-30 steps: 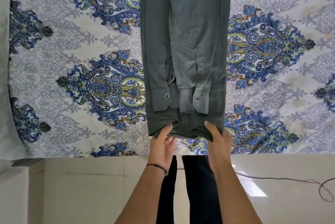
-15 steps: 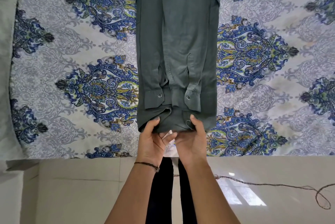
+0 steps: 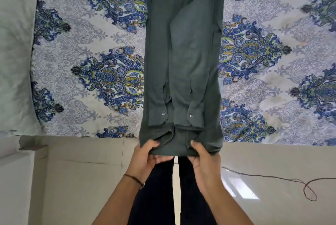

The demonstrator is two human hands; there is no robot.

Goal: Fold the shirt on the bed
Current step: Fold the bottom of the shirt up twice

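Note:
A dark green long-sleeved shirt (image 3: 183,51) lies in a narrow strip down the middle of the bed, its sides folded in and both buttoned cuffs resting near the bottom hem. The hem reaches the bed's front edge. My left hand (image 3: 145,155) grips the hem's left part, thumb on top and fingers underneath. My right hand (image 3: 203,157) grips the hem's right part the same way. The hem is bunched and lifted slightly off the bed between my hands.
The bed carries a white sheet with a blue floral print (image 3: 91,61). A pale green pillow (image 3: 14,61) lies at the left. A thin brown cord (image 3: 283,181) loops over the glossy floor at the right. My dark trouser legs (image 3: 158,193) stand below.
My hands slid under the hem, took hold of it and spread apart. The hem now hangs bunched over the bed's front edge.

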